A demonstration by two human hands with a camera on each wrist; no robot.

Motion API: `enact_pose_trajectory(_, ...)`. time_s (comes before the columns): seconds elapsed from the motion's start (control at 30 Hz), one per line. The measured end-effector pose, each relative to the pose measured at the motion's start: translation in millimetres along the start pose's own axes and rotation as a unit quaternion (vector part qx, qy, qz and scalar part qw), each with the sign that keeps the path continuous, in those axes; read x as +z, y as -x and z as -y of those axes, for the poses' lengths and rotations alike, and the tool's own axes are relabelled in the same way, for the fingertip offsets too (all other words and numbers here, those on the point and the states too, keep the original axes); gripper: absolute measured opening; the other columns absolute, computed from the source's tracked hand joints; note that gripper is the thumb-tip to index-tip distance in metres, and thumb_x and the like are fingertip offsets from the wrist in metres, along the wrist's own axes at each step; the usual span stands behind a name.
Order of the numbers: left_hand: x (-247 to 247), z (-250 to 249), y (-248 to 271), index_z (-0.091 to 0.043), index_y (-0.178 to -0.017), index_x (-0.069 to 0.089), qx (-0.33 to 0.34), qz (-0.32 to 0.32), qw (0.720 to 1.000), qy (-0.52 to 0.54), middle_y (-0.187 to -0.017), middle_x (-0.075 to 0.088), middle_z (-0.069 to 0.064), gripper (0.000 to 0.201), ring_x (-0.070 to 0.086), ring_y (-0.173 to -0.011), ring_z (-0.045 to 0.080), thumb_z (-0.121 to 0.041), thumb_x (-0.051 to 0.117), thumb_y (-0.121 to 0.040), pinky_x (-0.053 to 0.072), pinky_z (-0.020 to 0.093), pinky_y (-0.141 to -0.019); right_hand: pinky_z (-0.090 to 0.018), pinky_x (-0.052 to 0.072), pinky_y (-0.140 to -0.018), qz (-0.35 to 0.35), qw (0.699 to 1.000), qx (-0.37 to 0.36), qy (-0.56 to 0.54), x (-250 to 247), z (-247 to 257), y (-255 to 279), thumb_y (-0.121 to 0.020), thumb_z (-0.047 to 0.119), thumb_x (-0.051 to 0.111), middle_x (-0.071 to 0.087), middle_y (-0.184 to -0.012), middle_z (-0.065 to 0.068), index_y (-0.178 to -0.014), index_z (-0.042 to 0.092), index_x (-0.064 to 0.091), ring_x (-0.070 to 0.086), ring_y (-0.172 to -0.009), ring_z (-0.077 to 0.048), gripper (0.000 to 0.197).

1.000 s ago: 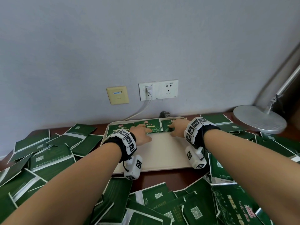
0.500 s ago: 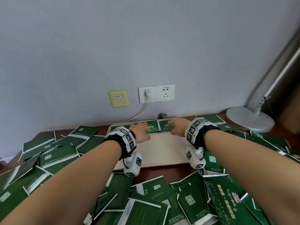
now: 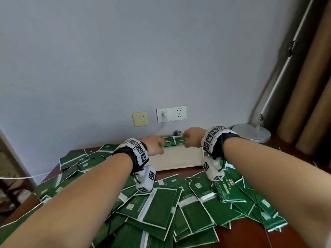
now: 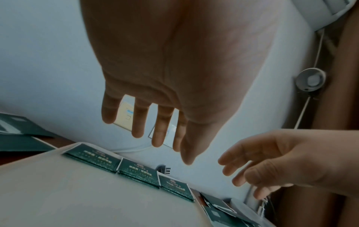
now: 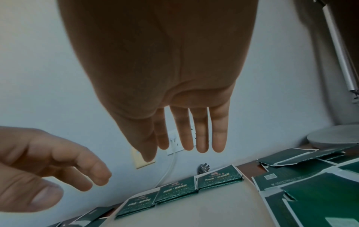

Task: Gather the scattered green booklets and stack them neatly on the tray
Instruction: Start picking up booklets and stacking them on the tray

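Observation:
A cream tray (image 3: 177,158) lies on the dark wooden desk by the wall. Three stacks of green booklets (image 4: 139,172) stand side by side along its far edge, also seen as stacks (image 5: 175,191) in the right wrist view. My left hand (image 3: 155,144) hovers above the tray with fingers (image 4: 158,135) straight and spread, holding nothing. My right hand (image 3: 192,138) hovers beside it, fingers (image 5: 202,138) straight, also empty. Many loose green booklets (image 3: 161,206) lie scattered over the desk around the tray.
A round silver lamp base (image 3: 251,134) with a slanted pole stands at the back right. Wall sockets (image 3: 171,113) with a white cable sit behind the tray. Booklets cover the desk left (image 3: 75,160), front and right of the tray.
Both hands have lifted off the stacks on the tray and now hover above them with straight fingers. The head view has tilted up and back.

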State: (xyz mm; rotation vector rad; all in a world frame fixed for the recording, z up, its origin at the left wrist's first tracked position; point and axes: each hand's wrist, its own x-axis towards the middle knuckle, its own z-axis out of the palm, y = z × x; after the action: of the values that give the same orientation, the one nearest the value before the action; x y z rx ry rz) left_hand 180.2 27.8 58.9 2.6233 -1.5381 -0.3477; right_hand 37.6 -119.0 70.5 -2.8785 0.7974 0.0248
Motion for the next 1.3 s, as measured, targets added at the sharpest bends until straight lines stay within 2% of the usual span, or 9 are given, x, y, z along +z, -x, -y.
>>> enact_pose_trajectory(0.2, 4, -9, 64, -0.017, -0.136, 0.052, 0.009, -0.016, 1.0, 0.004, -0.138, 0.052, 0.004, 0.049, 0.05, -0.123, 0.022, -0.028, 0.064, -0.09, 0.039, 0.029, -0.101, -0.031, 0.045, -0.095, 0.004, 1.0, -0.023, 0.012, 1, 26, 59, -0.088, 0.024, 0.062, 0.059, -0.129, -0.004, -0.131, 0.016, 0.059, 0.056, -0.116, -0.025, 0.044)
enact_pose_trajectory(0.4, 13, 0, 116, -0.021, -0.132, 0.056, -0.01, -0.026, 0.999, 0.021, -0.131, 0.055, 0.003, 0.048, 0.054, -0.115, 0.02, -0.026, 0.068, -0.086, 0.042, 0.027, -0.097, -0.031, 0.046, -0.097, 0.013, 1.0, -0.022, -0.014, 18, 43, 94, -0.084, 0.027, 0.068, 0.062, -0.124, -0.002, -0.125, 0.02, 0.062, 0.058, -0.111, -0.021, 0.043)
enact_pose_trajectory(0.57, 22, 18, 138, -0.02, -0.13, 0.057, -0.039, -0.025, 0.999, 0.016, -0.127, 0.057, 0.004, 0.048, 0.056, -0.112, 0.021, -0.024, 0.069, -0.084, 0.045, 0.027, -0.096, -0.027, 0.047, -0.086, 0.027, 0.999, -0.024, -0.02, 40, 54, 105, -0.081, 0.026, 0.069, 0.066, -0.114, 0.002, -0.119, 0.019, 0.066, 0.061, -0.106, -0.018, 0.039)
enact_pose_trajectory(0.77, 40, 34, 138, -0.02, -0.127, 0.06, -0.061, -0.002, 0.998, 0.019, -0.127, 0.058, 0.003, 0.044, 0.058, -0.11, 0.02, -0.021, 0.07, -0.084, 0.047, 0.029, -0.095, -0.028, 0.052, -0.084, 0.049, 0.998, -0.03, -0.003, 65, 66, 95, -0.081, 0.03, 0.072, 0.07, -0.111, 0.001, -0.113, 0.016, 0.071, 0.065, -0.1, -0.018, 0.035)
enact_pose_trajectory(0.93, 53, 40, 124, -0.021, -0.127, 0.06, -0.054, 0.035, 0.998, 0.022, -0.127, 0.059, 0.003, 0.043, 0.059, -0.111, 0.02, -0.02, 0.069, -0.085, 0.048, 0.031, -0.097, -0.029, 0.052, -0.086, 0.075, 0.997, -0.034, 0.002, 78, 75, 79, -0.082, 0.032, 0.072, 0.068, -0.114, 0.0, -0.116, 0.014, 0.069, 0.064, -0.103, -0.02, 0.039)
enact_pose_trajectory(1.03, 60, 42, 114, -0.023, -0.129, 0.06, -0.035, 0.065, 0.997, 0.018, -0.132, 0.057, 0.002, 0.042, 0.057, -0.116, 0.019, -0.02, 0.067, -0.087, 0.045, 0.028, -0.1, -0.032, 0.053, -0.085, 0.104, 0.994, -0.04, 0.013, 87, 79, 69, -0.082, 0.041, 0.07, 0.07, -0.11, -0.002, -0.113, 0.013, 0.069, 0.066, -0.099, -0.021, 0.042)
enact_pose_trajectory(1.13, 62, 38, 105, -0.022, -0.134, 0.056, -0.01, 0.085, 0.996, 0.008, -0.135, 0.055, 0.0, 0.043, 0.054, -0.12, 0.019, -0.022, 0.063, -0.091, 0.038, 0.022, -0.095, -0.037, 0.056, -0.085, 0.136, 0.989, -0.047, 0.025, 95, 79, 57, -0.078, 0.055, 0.069, 0.072, -0.104, -0.006, -0.108, 0.009, 0.07, 0.068, -0.095, -0.025, 0.054)
enact_pose_trajectory(1.3, 66, 31, 90, -0.024, -0.14, 0.05, 0.016, 0.146, 0.989, -0.033, -0.144, 0.048, 0.0, 0.045, 0.046, -0.129, 0.02, -0.026, 0.055, -0.095, 0.034, 0.027, -0.104, -0.038, 0.055, -0.081, 0.185, 0.98, -0.053, 0.042, 101, 83, 43, -0.066, 0.067, 0.072, 0.071, -0.099, -0.006, -0.106, 0.008, 0.066, 0.067, -0.092, -0.027, 0.071)
